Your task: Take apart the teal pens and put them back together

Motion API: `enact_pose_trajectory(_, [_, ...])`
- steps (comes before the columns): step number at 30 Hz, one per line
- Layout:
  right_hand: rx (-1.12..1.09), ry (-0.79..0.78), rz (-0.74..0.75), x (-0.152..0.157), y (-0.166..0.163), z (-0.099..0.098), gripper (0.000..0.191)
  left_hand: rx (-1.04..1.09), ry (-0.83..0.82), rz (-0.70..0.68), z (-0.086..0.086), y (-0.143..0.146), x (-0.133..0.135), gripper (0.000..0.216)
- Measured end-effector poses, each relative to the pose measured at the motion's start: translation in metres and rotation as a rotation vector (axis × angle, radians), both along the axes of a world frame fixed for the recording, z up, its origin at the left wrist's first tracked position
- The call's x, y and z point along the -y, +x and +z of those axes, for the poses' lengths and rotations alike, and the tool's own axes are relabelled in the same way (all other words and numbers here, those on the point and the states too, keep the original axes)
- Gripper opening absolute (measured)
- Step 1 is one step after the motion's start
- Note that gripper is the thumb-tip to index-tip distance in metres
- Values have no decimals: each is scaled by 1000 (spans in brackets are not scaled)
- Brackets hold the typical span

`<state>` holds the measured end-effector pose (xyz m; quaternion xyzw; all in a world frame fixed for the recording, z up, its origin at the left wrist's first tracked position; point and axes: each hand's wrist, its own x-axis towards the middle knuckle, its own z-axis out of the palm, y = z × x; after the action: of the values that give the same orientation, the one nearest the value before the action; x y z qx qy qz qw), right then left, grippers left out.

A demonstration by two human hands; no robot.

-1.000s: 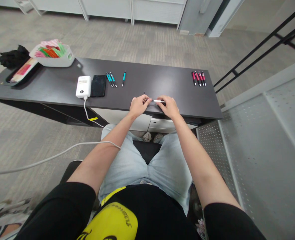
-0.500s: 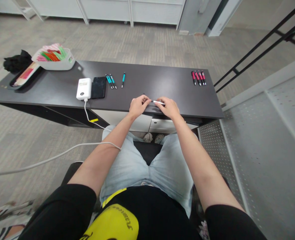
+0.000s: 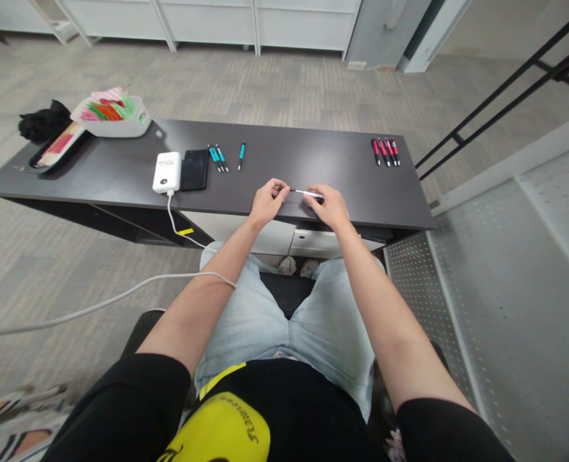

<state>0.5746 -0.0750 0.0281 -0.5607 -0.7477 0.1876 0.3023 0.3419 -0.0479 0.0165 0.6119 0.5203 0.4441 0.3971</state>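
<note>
Over the front part of the dark desk (image 3: 284, 151), both hands are on a slim white pen (image 3: 309, 193). My left hand (image 3: 269, 202) is closed, pinching the dark end of the pen between thumb and fingertips. My right hand (image 3: 329, 205) is closed round the white barrel, its fingers covering part of it. A thin stretch of the pen shows between the hands; whether its parts are joined there, I cannot tell. Several teal pens (image 3: 218, 158) lie up and left of my left hand, one teal pen (image 3: 241, 156) a little apart from them.
Several red pens (image 3: 385, 153) lie at the desk's right end. Left of centre sit a black flat device (image 3: 194, 170) and a white power bank (image 3: 167, 172) with a cable (image 3: 135, 289) running over my left arm. A white basket (image 3: 121, 128) and a black tray (image 3: 48, 168) stand far left.
My hands have drawn slightly apart, so a longer stretch of the pen shows between them. The whole view has shifted a little; the other pens lie as before.
</note>
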Motion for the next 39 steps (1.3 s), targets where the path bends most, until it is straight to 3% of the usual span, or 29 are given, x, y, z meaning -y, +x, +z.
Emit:
enact_pose_trajectory(9, [-80,22,-85,1,1,4,27,222,-82,12,-3,-2,-6,17])
enact_pose_trajectory(18, [75,-17,40,-4,0,1,26,124,-57,-69,-2,-1,-7,18])
enact_pose_trajectory(25, [97,-9,-1,-6,0,-2,14,140,-56,-45,-3,-1,-8,19])
enact_pose_trajectory(39, [-83,-13,-138,-9,1,-9,17,453,-86,180,-4,-14,-17,19])
